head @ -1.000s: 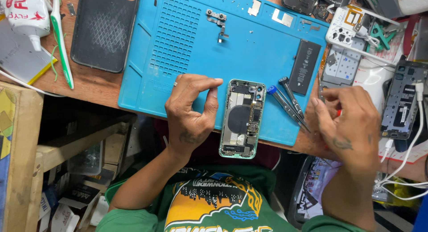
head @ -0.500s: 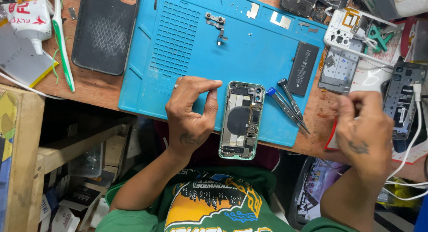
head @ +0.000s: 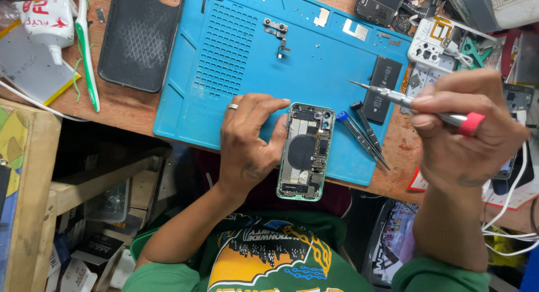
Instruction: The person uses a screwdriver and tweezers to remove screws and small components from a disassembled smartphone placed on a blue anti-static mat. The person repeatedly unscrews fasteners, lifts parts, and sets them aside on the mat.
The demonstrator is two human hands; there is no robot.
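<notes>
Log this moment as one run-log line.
left hand: steadying opened phone on blue mat | right hand: holding red-capped screwdriver, raised | two screwdrivers: lying beside phone

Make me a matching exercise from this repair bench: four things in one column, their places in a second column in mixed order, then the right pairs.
Things:
1. opened phone
2. red-capped screwdriver
3. black phone case
4. black battery

Places:
A. on the wooden desk, left of the blue mat
B. gripped in the right hand, tip raised over the mat
C. at the mat's near edge, steadied by the left hand
D. lying on the mat's right part

Pairs: 1-C, 2-B, 3-A, 4-D
</notes>
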